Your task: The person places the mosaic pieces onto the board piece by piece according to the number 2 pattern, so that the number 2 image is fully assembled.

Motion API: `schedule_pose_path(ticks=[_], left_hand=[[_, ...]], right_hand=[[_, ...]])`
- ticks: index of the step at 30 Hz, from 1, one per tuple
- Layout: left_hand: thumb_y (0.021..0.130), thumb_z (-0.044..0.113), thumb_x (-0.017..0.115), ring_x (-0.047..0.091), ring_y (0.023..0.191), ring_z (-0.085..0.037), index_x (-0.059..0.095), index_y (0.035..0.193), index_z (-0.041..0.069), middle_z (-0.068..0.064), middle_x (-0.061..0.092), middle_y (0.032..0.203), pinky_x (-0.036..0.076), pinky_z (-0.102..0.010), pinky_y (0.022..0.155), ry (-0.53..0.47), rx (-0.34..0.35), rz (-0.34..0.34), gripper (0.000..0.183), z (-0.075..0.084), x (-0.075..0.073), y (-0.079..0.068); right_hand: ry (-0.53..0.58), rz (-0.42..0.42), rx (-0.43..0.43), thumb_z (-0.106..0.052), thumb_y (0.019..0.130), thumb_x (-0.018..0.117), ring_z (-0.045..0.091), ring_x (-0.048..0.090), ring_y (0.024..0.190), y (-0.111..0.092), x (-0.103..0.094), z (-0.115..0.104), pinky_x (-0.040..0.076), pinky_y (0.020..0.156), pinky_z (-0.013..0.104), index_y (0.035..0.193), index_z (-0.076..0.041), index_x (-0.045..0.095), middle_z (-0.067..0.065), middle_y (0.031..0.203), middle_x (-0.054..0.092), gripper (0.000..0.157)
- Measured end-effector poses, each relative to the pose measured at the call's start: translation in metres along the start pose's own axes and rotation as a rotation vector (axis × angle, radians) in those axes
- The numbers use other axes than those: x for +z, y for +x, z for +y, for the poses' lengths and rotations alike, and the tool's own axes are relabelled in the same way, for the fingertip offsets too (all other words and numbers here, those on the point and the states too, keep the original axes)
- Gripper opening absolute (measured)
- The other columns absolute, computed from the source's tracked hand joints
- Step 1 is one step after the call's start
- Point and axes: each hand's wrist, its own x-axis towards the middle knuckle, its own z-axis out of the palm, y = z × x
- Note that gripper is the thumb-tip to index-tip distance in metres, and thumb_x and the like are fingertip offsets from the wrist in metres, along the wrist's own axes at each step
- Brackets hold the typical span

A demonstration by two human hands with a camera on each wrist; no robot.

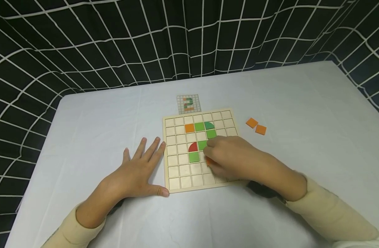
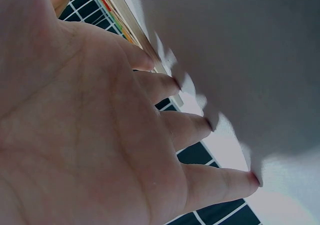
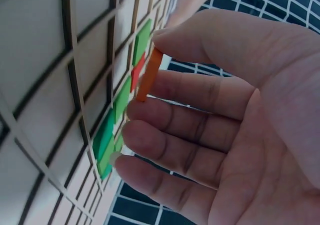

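Observation:
Over the lower middle of a wooden grid board [image 1: 180,170], my right hand [image 1: 233,155] pinches an orange square tile [image 3: 149,77] between thumb and fingers. Its other fingers bend near the board, partly hiding it in the head view. Laid in the grid are an orange square [image 1: 189,128], several green squares [image 1: 194,157], a dark green quarter-circle [image 1: 209,125] and a red quarter-circle [image 1: 193,147]. My left hand [image 1: 136,172] lies spread on the table, fingers straight, its thumb tip and a fingertip at the board's left edge.
Behind the board lies a small pattern card [image 1: 188,104] showing a coloured figure on a grid. Two loose orange tiles [image 1: 256,126] rest to the right of the board. A white cloth [image 1: 301,103] covers the table, and a black curtain with white lines [image 1: 189,38] hangs behind.

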Motion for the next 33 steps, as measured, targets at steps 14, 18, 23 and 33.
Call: schedule_pose_path(ticks=[14,18,23,33], left_hand=[[0.067,0.084,0.066,-0.003,0.149,-0.046,0.007,0.163,0.012,-0.01,0.0,0.168,0.009,-0.083,0.099,0.004,-0.005,0.0,0.133,0.0,-0.001,0.0],[0.068,0.083,0.066,-0.003,0.149,-0.046,0.007,0.163,0.012,-0.011,0.0,0.168,0.009,-0.083,0.099,0.003,-0.005,-0.001,0.133,0.001,-0.001,0.0],[0.068,0.084,0.065,-0.003,0.149,-0.046,0.007,0.163,0.012,-0.011,0.0,0.168,0.009,-0.083,0.099,0.007,-0.003,0.001,0.133,0.001,0.0,0.0],[0.068,0.085,0.064,-0.003,0.149,-0.046,0.006,0.163,0.012,-0.011,0.0,0.168,0.01,-0.083,0.098,0.012,0.0,0.004,0.133,0.0,0.0,0.0]], right_hand=[[-0.018,0.077,-0.119,-0.003,0.079,0.072,0.011,0.039,0.059,0.005,0.017,-0.009,0.036,0.051,0.024,0.069,-0.013,0.057,-0.008,0.065,0.038,0.021],[-0.01,0.063,-0.128,-0.005,0.079,0.075,0.011,0.04,0.061,0.006,0.019,-0.011,0.038,0.053,0.023,0.071,-0.012,0.058,-0.008,0.065,0.04,0.02],[0.002,0.06,-0.145,-0.005,0.079,0.077,0.01,0.041,0.062,0.007,0.02,-0.013,0.038,0.054,0.022,0.072,-0.012,0.06,-0.008,0.066,0.041,0.019],[0.002,0.089,-0.148,-0.01,0.082,0.078,0.01,0.042,0.063,0.011,0.028,-0.014,0.04,0.055,0.023,0.076,-0.012,0.06,-0.008,0.068,0.042,0.019]])
